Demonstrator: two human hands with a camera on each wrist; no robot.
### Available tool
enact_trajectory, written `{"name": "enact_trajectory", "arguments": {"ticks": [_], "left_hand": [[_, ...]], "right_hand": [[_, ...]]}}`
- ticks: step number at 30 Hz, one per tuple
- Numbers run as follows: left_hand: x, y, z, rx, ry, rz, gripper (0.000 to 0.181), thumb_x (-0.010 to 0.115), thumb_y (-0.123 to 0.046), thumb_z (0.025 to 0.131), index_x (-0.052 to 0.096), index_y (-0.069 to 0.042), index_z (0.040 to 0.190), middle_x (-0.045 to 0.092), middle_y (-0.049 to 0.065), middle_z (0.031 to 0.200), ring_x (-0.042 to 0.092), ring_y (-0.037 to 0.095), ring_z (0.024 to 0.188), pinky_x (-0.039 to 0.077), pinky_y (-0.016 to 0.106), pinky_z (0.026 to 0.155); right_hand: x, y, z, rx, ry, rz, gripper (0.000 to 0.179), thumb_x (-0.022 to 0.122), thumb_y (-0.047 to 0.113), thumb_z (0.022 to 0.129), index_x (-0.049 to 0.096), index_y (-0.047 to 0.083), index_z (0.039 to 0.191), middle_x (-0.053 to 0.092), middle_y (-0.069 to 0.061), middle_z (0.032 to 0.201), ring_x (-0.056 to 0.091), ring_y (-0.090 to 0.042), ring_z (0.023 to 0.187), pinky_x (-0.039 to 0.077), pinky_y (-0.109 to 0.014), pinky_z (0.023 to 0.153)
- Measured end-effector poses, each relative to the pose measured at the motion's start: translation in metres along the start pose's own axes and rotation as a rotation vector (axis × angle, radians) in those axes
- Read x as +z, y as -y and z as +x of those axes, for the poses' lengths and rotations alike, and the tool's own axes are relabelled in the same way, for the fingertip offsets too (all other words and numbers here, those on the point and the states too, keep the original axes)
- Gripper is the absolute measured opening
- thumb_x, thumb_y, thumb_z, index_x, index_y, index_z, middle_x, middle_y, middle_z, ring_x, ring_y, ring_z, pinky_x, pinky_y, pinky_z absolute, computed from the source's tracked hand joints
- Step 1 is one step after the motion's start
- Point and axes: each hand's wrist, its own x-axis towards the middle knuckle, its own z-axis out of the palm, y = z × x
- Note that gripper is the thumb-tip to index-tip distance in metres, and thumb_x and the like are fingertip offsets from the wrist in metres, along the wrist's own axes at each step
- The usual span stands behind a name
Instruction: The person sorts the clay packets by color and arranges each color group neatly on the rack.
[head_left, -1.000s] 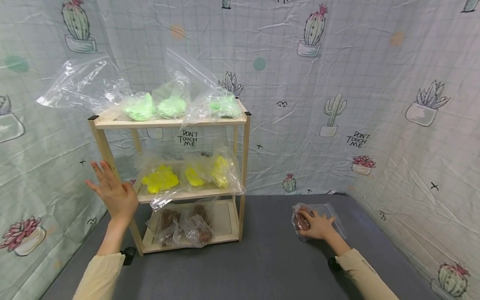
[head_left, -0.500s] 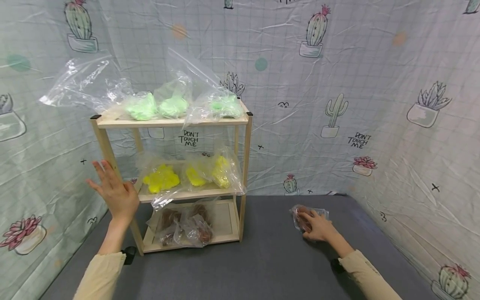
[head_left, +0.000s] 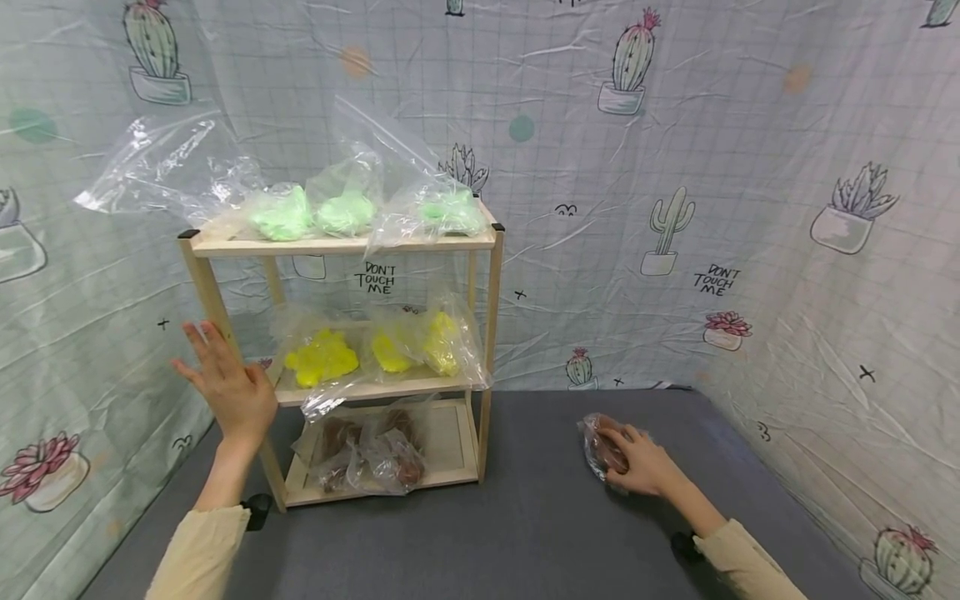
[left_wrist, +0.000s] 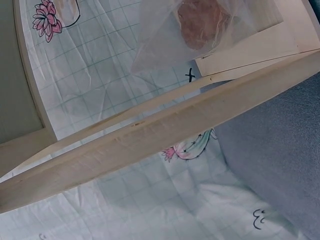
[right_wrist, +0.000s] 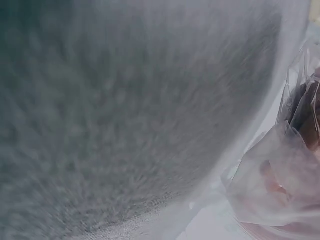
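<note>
My right hand (head_left: 643, 462) grips a clear plastic bag with a brown lump (head_left: 604, 448) inside, low over the grey table at the right. In the right wrist view the crumpled bag (right_wrist: 270, 185) fills the right edge; the fingers are mostly hidden by it. My left hand (head_left: 236, 396) is raised beside the left front post of a wooden shelf rack (head_left: 345, 247), fingers straight and spread. Whether it touches the post cannot be told. The left wrist view shows a wooden post (left_wrist: 150, 127) but no hand.
Bags with pale green lumps (head_left: 345, 212) lie on the top shelf, yellow lumps (head_left: 322, 358) on the middle one, brown lumps (head_left: 405, 458) on the bottom one. Clear bag ends overhang the shelves. Cactus-print cloth (head_left: 750, 167) surrounds the grey table (head_left: 540, 533).
The bag's loose end, spread flat to the right of my right hand earlier, is now mostly tucked out of sight behind it. The brown lump has shifted slightly nearer. My left hand stays put.
</note>
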Motion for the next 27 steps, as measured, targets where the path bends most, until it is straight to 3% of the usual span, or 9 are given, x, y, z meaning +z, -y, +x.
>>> {"name": "enact_trajectory", "arguments": {"ticks": [6, 15, 23, 27], "left_hand": [[-0.001, 0.0, 0.0, 0.006, 0.0, 0.015, 0.082, 0.033, 0.011, 0.08, 0.009, -0.039, 0.142, 0.003, -0.013, 0.149, 0.016, 0.029, 0.138, -0.008, 0.055, 0.107], [-0.002, -0.002, 0.0, 0.004, 0.011, 0.019, 0.082, 0.033, 0.01, 0.081, 0.008, -0.038, 0.142, 0.003, -0.012, 0.15, 0.017, 0.029, 0.137, -0.008, 0.056, 0.106], [-0.001, -0.001, 0.001, 0.001, 0.011, 0.019, 0.082, 0.032, 0.01, 0.081, 0.008, -0.038, 0.142, 0.003, -0.012, 0.149, 0.016, 0.029, 0.138, -0.008, 0.055, 0.107], [-0.001, -0.001, 0.001, 0.003, 0.009, 0.018, 0.082, 0.033, 0.01, 0.081, 0.008, -0.038, 0.142, 0.003, -0.012, 0.149, 0.016, 0.029, 0.137, -0.008, 0.056, 0.107]], "right_hand": [[-0.004, 0.015, -0.009, -0.054, -0.055, 0.074, 0.061, 0.067, 0.03, 0.072, 0.045, 0.024, 0.129, 0.05, -0.006, 0.109, 0.051, -0.023, 0.086, 0.031, -0.027, 0.05], [-0.016, 0.052, -0.016, -0.193, -0.164, 0.13, 0.067, 0.069, 0.03, 0.07, 0.043, 0.021, 0.13, 0.051, 0.002, 0.112, 0.051, -0.016, 0.096, 0.044, -0.034, 0.066], [-0.026, 0.085, -0.021, -0.343, -0.232, 0.16, 0.07, 0.07, 0.024, 0.067, 0.042, 0.019, 0.132, 0.045, 0.001, 0.12, 0.047, -0.006, 0.09, 0.039, -0.021, 0.061], [-0.028, 0.1, -0.023, -0.4, -0.268, 0.153, 0.071, 0.07, 0.023, 0.065, 0.043, 0.019, 0.131, 0.044, 0.0, 0.123, 0.048, -0.007, 0.092, 0.038, -0.022, 0.063]]}}
